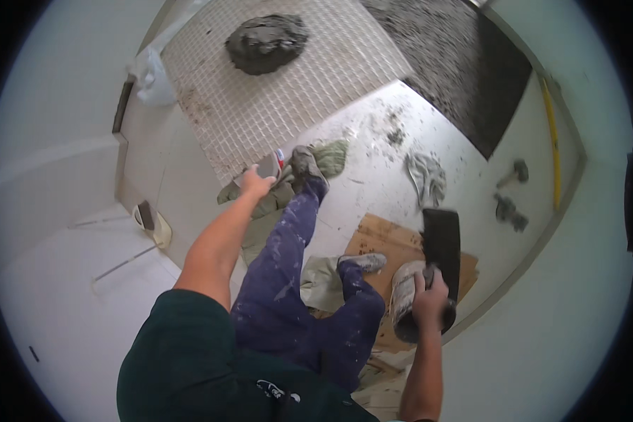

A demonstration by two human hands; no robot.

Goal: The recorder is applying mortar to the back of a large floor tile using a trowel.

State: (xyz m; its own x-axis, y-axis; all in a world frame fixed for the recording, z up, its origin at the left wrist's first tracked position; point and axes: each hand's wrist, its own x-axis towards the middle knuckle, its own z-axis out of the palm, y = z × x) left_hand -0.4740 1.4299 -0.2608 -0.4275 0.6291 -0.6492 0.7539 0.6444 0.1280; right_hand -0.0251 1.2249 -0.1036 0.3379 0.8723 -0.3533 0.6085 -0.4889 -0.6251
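Observation:
My left hand (257, 181) grips a small flat grey object (269, 166) with a red and blue part, beside the near left edge of a large gridded tile (239, 112) and my outstretched foot. A lump of grey mortar (264, 43) sits on the tile. My right hand (429, 299) grips the handle of a dark trowel (441, 239) above a splattered bucket (409, 292) on cardboard (383, 235). The trowel's dark blade points forward. My other foot (366, 261) rests on the cardboard.
Grey mortar bed (464, 77) lies at upper right. On the right are a crumpled cloth (429, 176), a mallet (519, 171), a dark tool (510, 211) and a yellow level (552, 141) along the wall. A white bag (151, 81) and a pale container (158, 225) with rods are leftward.

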